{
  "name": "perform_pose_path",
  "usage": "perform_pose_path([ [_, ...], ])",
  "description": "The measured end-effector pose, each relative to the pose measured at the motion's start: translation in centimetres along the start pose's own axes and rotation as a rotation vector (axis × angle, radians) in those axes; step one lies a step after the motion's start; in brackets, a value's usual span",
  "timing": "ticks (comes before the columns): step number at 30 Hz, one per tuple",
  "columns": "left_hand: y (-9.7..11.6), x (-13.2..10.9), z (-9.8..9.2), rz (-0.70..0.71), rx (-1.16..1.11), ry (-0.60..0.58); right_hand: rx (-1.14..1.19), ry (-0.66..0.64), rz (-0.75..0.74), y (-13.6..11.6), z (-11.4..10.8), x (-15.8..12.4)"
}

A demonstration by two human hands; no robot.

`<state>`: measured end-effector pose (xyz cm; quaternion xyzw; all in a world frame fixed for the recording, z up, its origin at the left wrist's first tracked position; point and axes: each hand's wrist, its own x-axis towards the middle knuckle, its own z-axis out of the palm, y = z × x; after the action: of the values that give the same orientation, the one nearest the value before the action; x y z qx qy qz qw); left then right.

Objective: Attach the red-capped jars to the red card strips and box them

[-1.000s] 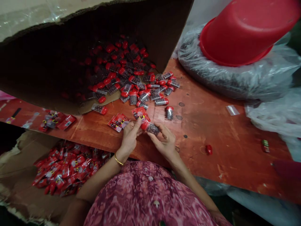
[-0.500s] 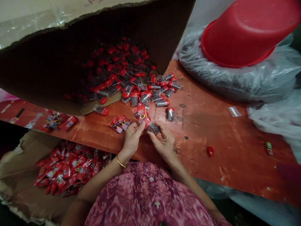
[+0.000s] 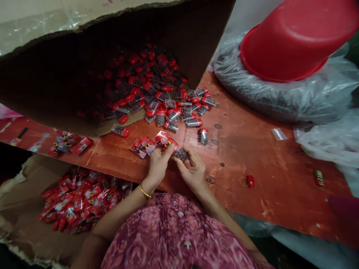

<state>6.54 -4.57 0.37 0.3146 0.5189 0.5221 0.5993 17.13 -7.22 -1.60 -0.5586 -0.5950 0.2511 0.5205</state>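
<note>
At far left, an open lower carton [image 3: 21, 209] holds a heap of red packets [image 3: 78, 203] with printing too blurred to read. Above it, on the reddish table [image 3: 246, 149], more red packs [image 3: 81, 145] lie near the edge; 1 bears a white barcode-like patch. An upper carton [image 3: 206, 41] lies open towards the person, and red-capped clear containers [image 3: 161, 118] with dark, dotted-looking bodies spill from it.

Next come red cards [image 3: 143, 145] printed in black, yellow and pale pink, their lettering too small to make out. Just right of them, the left hand [image 3: 158, 163] clamps thumb and fingers on a red printed card [image 3: 165, 138] with black and yellow artwork; no word or brand is legible. The held container [image 3: 181, 154], dark and dotted, lies tilted between the 2 hands, above the table's near edge. The right hand [image 3: 193, 170] pinches its right end, thumb against curled fingers.

Further right, 1 lone container [image 3: 203, 136] with a red top stands apart, then a red bucket [image 3: 288, 41] rests upside down on a filled plastic bag [image 3: 269, 99].
</note>
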Motion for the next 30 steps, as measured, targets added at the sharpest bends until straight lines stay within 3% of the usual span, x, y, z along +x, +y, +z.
perform_pose_path([
  [5, 0.7, 0.5, -0.1, 0.051, 0.038, -0.030, 0.142, -0.038, 0.077, -0.6, 0.7, 0.8],
  [11, 1.9, 0.9, -0.7, -0.043, -0.088, -0.077, 0.485, -0.192, 0.311, -0.8, 0.1, 1.3],
  [16, 1.3, 0.0, 0.1, -0.176, -0.125, -0.187, 0.431, -0.100, 0.364, -0.1, 1.3, 1.7],
  [19, 1.7, -0.7, -1.0, -0.267, -0.119, -0.213, 0.241, -0.100, 0.236, 0.6, 1.6, 2.5],
  [20, 2.1, -0.8, -2.1, -0.272, -0.087, -0.180, 0.159, -0.142, 0.160, 0.9, 1.2, 3.0],
  [22, 3.6, -1.1, -5.6, -0.210, 0.028, -0.003, -0.056, -0.211, 0.016, 1.6, -0.2, 4.2],
  [25, 6.7, -2.5, -13.2, -0.087, 0.379, 0.381, -0.506, -0.093, 0.001, 3.5, -3.2, 6.2],
  [27, 8.5, -4.2, -18.1, -0.216, 0.871, 0.709, -0.692, -0.084, 0.048, 5.1, -4.3, 6.9],
  [29, 9.5, -5.9, -21.7, -0.295, 1.057, 0.818, -0.722, -0.178, 0.000, 6.3, -4.3, 6.8],
  [30, 9.5, -6.4, -22.8, -0.252, 1.221, 0.857, -0.705, -0.222, -0.039, 6.6, -3.9, 6.5],
])
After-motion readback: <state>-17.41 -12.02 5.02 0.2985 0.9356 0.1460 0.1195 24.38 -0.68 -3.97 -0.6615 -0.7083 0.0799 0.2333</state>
